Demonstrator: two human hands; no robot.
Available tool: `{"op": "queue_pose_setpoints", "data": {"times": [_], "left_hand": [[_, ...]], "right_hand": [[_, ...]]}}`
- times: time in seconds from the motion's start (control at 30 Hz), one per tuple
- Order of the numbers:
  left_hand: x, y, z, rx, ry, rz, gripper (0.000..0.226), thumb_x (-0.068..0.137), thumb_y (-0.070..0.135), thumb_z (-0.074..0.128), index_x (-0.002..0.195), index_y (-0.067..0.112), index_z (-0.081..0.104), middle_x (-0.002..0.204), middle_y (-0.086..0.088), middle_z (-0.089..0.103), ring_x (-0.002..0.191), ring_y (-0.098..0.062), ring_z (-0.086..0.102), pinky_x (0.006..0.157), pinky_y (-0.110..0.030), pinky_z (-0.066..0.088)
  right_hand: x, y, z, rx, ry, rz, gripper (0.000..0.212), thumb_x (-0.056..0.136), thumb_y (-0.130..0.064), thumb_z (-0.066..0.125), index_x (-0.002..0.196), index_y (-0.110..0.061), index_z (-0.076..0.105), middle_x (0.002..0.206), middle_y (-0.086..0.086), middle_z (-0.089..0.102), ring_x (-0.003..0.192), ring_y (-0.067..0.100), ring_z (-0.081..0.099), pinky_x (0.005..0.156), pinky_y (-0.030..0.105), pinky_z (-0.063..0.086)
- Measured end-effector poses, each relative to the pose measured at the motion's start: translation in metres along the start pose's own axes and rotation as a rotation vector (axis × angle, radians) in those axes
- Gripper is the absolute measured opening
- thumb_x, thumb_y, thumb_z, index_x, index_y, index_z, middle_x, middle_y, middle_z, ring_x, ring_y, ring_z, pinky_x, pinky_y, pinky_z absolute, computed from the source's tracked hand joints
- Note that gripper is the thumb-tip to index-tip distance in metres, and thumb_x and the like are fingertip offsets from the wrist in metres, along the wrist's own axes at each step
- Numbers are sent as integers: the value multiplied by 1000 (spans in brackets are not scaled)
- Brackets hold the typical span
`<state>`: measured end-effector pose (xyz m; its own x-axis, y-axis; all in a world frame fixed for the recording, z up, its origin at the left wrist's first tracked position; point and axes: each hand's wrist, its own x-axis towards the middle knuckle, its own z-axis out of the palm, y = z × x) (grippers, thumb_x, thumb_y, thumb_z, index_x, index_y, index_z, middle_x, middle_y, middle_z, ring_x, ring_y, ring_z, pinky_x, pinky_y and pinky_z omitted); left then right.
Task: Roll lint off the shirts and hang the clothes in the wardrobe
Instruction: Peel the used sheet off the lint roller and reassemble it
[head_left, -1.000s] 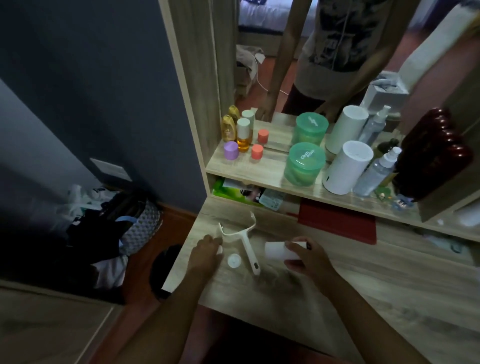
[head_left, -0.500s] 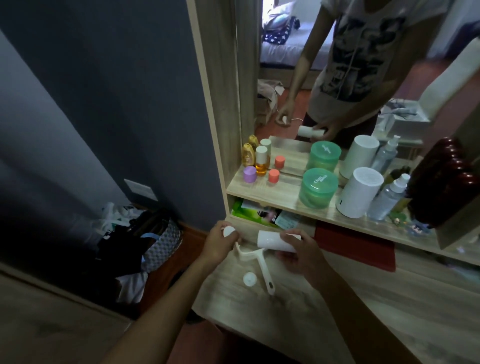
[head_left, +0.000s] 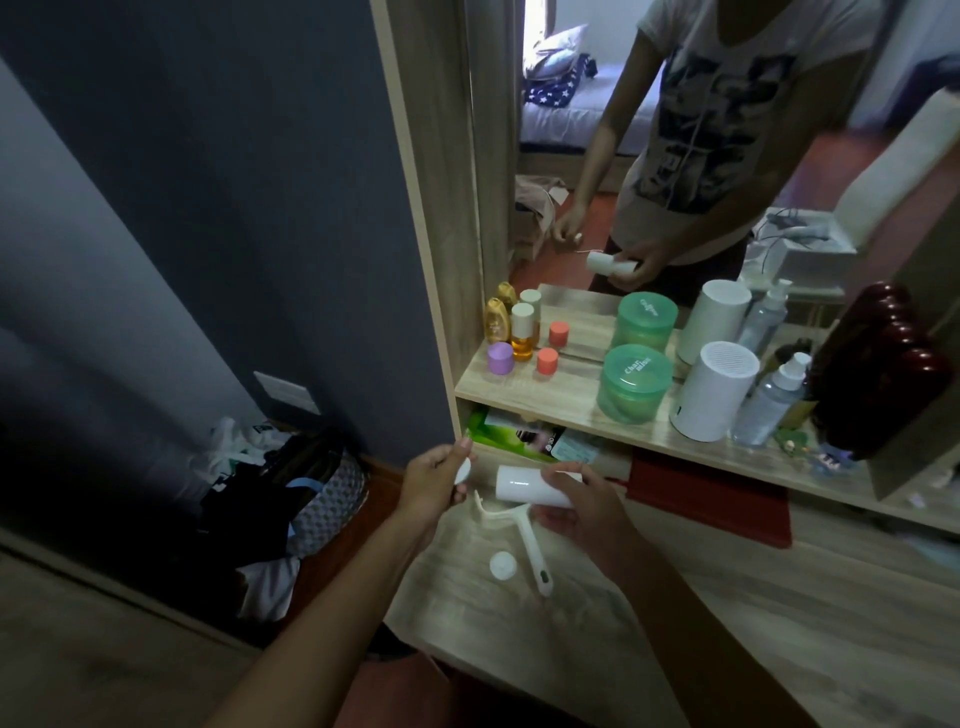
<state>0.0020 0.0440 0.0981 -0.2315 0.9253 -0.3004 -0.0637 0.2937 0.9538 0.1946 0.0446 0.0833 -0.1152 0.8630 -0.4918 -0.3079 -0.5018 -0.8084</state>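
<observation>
White and paper-wrapped, the roll (head_left: 530, 486) is now up off the desk (head_left: 701, 623), gripped around its middle by the right hand (head_left: 576, 512). A second ago that hand only rested on it against the wood. The left hand (head_left: 434, 480) has risen too and pinches a small white cap (head_left: 462, 470) near the roll's open end; earlier it was down beside the handle (head_left: 519, 535). The handle lies flat on the desk under both hands, with a second cap (head_left: 502, 565) just beside it. My reading: the lint roller is being put together, the cap going onto the roll before it is mounted. No shirt has been rolled yet, and no wardrobe shows. Behind, a shelf (head_left: 545, 400) holds jars below a mirror (head_left: 675, 156).
</observation>
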Motion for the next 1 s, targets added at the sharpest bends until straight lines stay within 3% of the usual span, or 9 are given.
{"op": "queue_pose_setpoints", "data": {"times": [0.17, 0.23, 0.33, 0.47, 0.6, 0.8, 0.9, 1.0], "left_hand": [[1, 11, 9, -82, -32, -88, 36, 92, 41, 55, 64, 19, 50, 55, 3, 43, 47, -8, 39, 50, -24, 34], [1, 10, 11, -41, -37, -78, 25, 88, 32, 64, 69, 18, 55, 55, 4, 48, 48, -7, 43, 50, -23, 39], [4, 7, 14, -150, -14, -155, 6, 89, 14, 57, 85, 11, 56, 62, -2, 49, 50, -9, 47, 51, -22, 43], [4, 9, 17, -196, -44, -192, 7, 92, 17, 48, 88, 14, 53, 73, -2, 54, 63, -12, 53, 56, -24, 44], [-2, 12, 19, -175, -113, -146, 16, 95, 20, 46, 92, 13, 60, 87, -4, 63, 78, -14, 57, 64, -27, 42], [-9, 17, 21, -196, -162, -172, 22, 96, 32, 44, 92, 19, 61, 89, -4, 64, 74, -12, 56, 63, -25, 41], [-15, 20, 23, -338, -215, -246, 44, 96, 50, 40, 99, 12, 61, 96, -15, 68, 80, -22, 66, 57, -29, 55], [-16, 22, 22, -330, -204, -265, 69, 90, 68, 29, 107, 10, 63, 108, -21, 68, 91, -28, 68, 62, -33, 58]], "right_hand": [[3, -2, 2, 9, -7, -12, 20, 83, -16, 72, 100, -10, 62, 106, 30, 65, 68, 32, 69, 61, 33, 58], [3, -3, 4, 12, -13, -9, 19, 84, -15, 72, 99, -11, 62, 106, 29, 65, 65, 30, 68, 59, 32, 57], [1, -5, 8, 15, -36, -6, 20, 84, -15, 71, 101, -10, 61, 106, 27, 64, 68, 29, 68, 58, 30, 57], [-1, -8, 13, 8, -62, -15, 24, 85, -15, 71, 105, -8, 61, 104, 25, 64, 68, 28, 68, 58, 29, 57], [-3, -9, 17, 19, -71, -41, 29, 86, -13, 69, 112, -4, 58, 104, 25, 65, 70, 30, 69, 63, 32, 59], [-8, -7, 25, 52, -114, -75, 20, 89, -12, 66, 107, -8, 59, 116, 25, 61, 85, 36, 69, 73, 38, 60], [-11, -8, 30, 75, -133, -85, 20, 90, -10, 64, 109, -8, 56, 120, 23, 59, 84, 32, 69, 72, 38, 60], [-12, -8, 30, 29, -144, -113, 21, 90, -8, 63, 110, -8, 54, 121, 24, 57, 81, 30, 70, 70, 37, 60]]}}
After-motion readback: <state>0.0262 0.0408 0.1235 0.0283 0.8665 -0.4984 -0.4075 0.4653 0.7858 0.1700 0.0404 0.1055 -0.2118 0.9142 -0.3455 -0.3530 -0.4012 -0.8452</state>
